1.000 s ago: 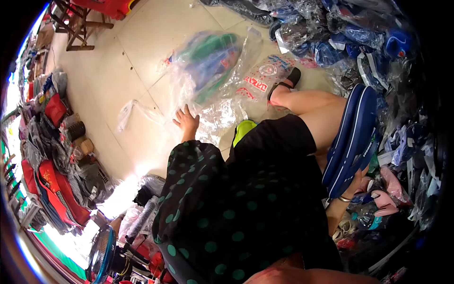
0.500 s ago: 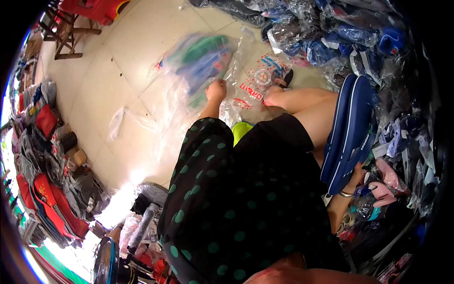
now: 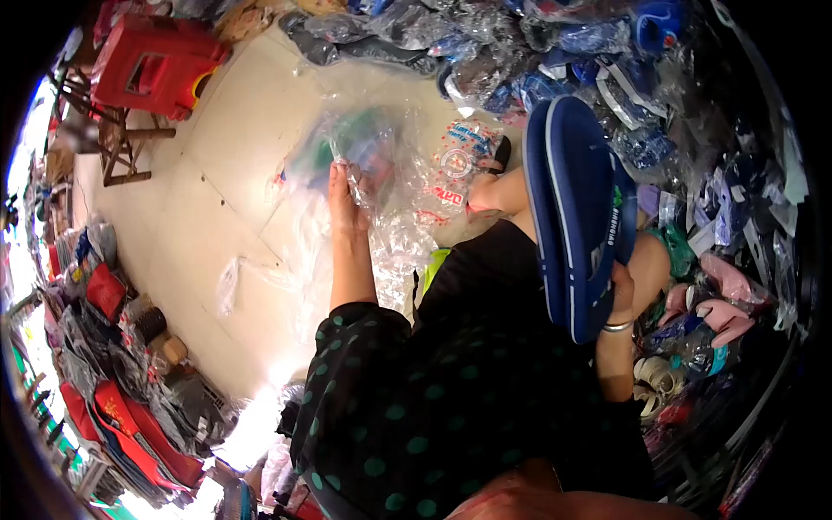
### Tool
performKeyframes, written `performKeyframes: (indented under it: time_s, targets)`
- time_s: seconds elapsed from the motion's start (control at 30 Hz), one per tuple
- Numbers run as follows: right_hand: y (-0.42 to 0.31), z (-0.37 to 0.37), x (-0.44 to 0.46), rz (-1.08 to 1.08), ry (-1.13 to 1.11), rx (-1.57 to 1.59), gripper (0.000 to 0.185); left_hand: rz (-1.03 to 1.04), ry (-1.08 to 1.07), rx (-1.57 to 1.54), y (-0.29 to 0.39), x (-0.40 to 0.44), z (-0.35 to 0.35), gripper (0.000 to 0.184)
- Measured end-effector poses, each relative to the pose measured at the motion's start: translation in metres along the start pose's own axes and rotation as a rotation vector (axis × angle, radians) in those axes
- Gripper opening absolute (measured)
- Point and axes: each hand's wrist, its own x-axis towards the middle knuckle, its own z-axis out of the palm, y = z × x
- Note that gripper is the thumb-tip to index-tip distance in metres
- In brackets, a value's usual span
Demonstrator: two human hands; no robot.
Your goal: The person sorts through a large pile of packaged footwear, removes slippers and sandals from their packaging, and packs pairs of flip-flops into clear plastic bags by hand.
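My right hand [image 3: 622, 295], with a bracelet at the wrist, grips a pair of navy blue flip-flops [image 3: 568, 217] pressed together, with white stripes along their edges. They stand nearly upright over my bent leg. My left hand [image 3: 348, 198] is closed on a clear plastic bag [image 3: 368, 130] that hangs open and crumpled in front of it. Behind the bag, on the floor, green and blue items [image 3: 351, 139] show blurred through plastic. A printed plastic bag [image 3: 455, 160] with red and blue lettering lies by my foot.
Plastic-wrapped footwear [image 3: 555, 43] is heaped at the far side and right. Pink slippers [image 3: 724, 321] lie at my right. A red plastic stool [image 3: 160, 69] and a wooden stool [image 3: 130, 143] stand at the far left. More goods [image 3: 143, 433] line the left edge of the tiled floor [image 3: 221, 173].
My left hand has moved left and now holds up a clear plastic bag. My right hand has brought the flip-flops left and closer to my middle. The view has shifted slightly.
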Motion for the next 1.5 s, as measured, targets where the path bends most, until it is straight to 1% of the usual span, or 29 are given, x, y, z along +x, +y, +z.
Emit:
performKeyframes:
  time_s: [0.1, 0.17, 0.23, 0.27, 0.37, 0.4, 0.43, 0.47, 0.5, 0.57, 0.6, 0.63, 0.7, 0.73, 0.77, 0.83, 0.87, 0.9, 0.97, 1.0, 1.1, 1.13, 1.17, 1.23, 1.27, 1.3, 1.37, 1.43, 1.5]
  targets:
    - [0.009, 0.027, 0.004, 0.042, 0.034, 0.149, 0.039, -0.048, -0.099, -0.17, -0.019, -0.002, 0.033, 0.01]
    - [0.0, 0.046, 0.016, 0.078, -0.219, 0.287, 0.039, -0.095, -0.14, -0.187, -0.033, -0.01, 0.066, 0.011]
    - [0.001, 0.065, 0.029, -0.081, -0.357, 0.37, 0.039, -0.189, -0.008, -0.121, -0.046, -0.019, 0.099, 0.011]
    - [0.002, 0.07, 0.036, -0.16, -0.36, 0.349, 0.038, -0.213, -0.234, -0.198, -0.055, -0.021, 0.102, 0.012]
    - [0.002, 0.077, 0.055, -0.341, -0.314, 0.275, 0.037, -0.271, -0.302, -0.148, -0.069, -0.027, 0.116, 0.016]
    - [0.0, 0.075, 0.061, -0.387, -0.297, 0.241, 0.036, -0.251, -0.407, -0.112, -0.069, -0.029, 0.122, 0.021]
    - [-0.007, 0.077, 0.065, -0.527, -0.205, 0.043, 0.035, -0.261, -0.417, -0.107, -0.067, -0.029, 0.123, 0.021]
    - [-0.011, 0.077, 0.065, -0.659, -0.109, -0.157, 0.034, -0.172, -0.334, 0.131, -0.06, -0.028, 0.121, 0.023]
    - [-0.012, 0.071, 0.06, -0.667, -0.102, -0.152, 0.034, -0.104, -0.294, 0.282, -0.054, -0.026, 0.116, 0.025]
    - [-0.017, 0.049, 0.045, -0.26, -0.042, 0.325, 0.034, -0.006, -0.245, 0.503, -0.044, -0.02, 0.107, 0.027]
    - [-0.023, 0.041, 0.04, -0.212, 0.001, 0.385, 0.035, -0.057, -0.27, 0.529, -0.04, -0.021, 0.105, 0.03]
    - [-0.032, 0.039, 0.037, -0.312, -0.097, 0.375, 0.036, -0.067, -0.282, 0.529, -0.042, -0.022, 0.105, 0.03]
    - [-0.042, 0.024, 0.029, -0.355, -0.13, 0.464, 0.036, -0.031, -0.322, 0.736, -0.049, -0.023, 0.107, 0.035]
    - [-0.047, 0.019, 0.026, -0.378, -0.084, 0.485, 0.035, 0.02, -0.365, 0.925, -0.054, -0.024, 0.113, 0.049]
    - [-0.051, 0.012, 0.023, -0.4, -0.071, 0.488, 0.035, 0.009, -0.388, 0.922, -0.061, -0.028, 0.119, 0.049]
    - [-0.058, -0.002, 0.015, -0.443, -0.209, 0.527, 0.034, 0.264, -0.678, 1.306, -0.074, -0.041, 0.138, 0.065]
    - [-0.06, -0.006, 0.01, -0.46, -0.199, 0.529, 0.034, 0.29, -0.791, 1.361, -0.077, -0.043, 0.146, 0.077]
    - [-0.063, -0.007, 0.005, -0.484, -0.249, 0.528, 0.034, 0.286, -0.809, 1.356, -0.081, -0.044, 0.155, 0.077]
    - [-0.068, -0.004, -0.004, -0.519, -0.295, 0.532, 0.035, 0.652, -0.959, 1.598, -0.086, -0.049, 0.175, 0.079]
    - [-0.071, 0.002, -0.01, -0.564, -0.157, 0.489, 0.035, 0.653, -0.975, 1.595, -0.089, -0.051, 0.182, 0.079]
    - [-0.076, 0.015, -0.021, -0.635, 0.132, 0.417, 0.035, 0.946, -1.315, 1.554, -0.096, -0.057, 0.202, 0.06]
    - [-0.075, 0.011, -0.02, -0.637, 0.166, 0.423, 0.035, 0.914, -1.346, 1.465, -0.1, -0.064, 0.213, 0.041]
    - [-0.077, 0.008, -0.022, -0.638, 0.171, 0.436, 0.034, 0.91, -1.359, 1.462, -0.103, -0.068, 0.213, 0.041]
    - [-0.079, 0.004, -0.025, -0.641, 0.18, 0.461, 0.034, 0.477, -1.322, 1.482, -0.111, -0.072, 0.21, 0.028]
    - [-0.08, 0.002, -0.028, -0.627, 0.238, 0.413, 0.033, 0.451, -1.231, 1.521, -0.117, -0.073, 0.209, 0.024]
    - [-0.08, -0.004, -0.029, -0.622, 0.267, 0.391, 0.033, 0.452, -1.238, 1.522, -0.119, -0.073, 0.211, 0.024]
    - [-0.077, -0.022, -0.027, -0.612, 0.317, 0.351, 0.033, 0.658, -1.08, 1.704, -0.121, -0.075, 0.213, 0.028]
    - [-0.074, -0.031, -0.028, -0.605, 0.341, 0.337, 0.033, 0.599, -1.052, 1.701, -0.12, -0.083, 0.213, 0.029]
    - [-0.075, -0.034, -0.029, -0.627, 0.326, 0.382, 0.032, 0.165, -0.866, 1.316, -0.123, -0.095, 0.219, 0.026]
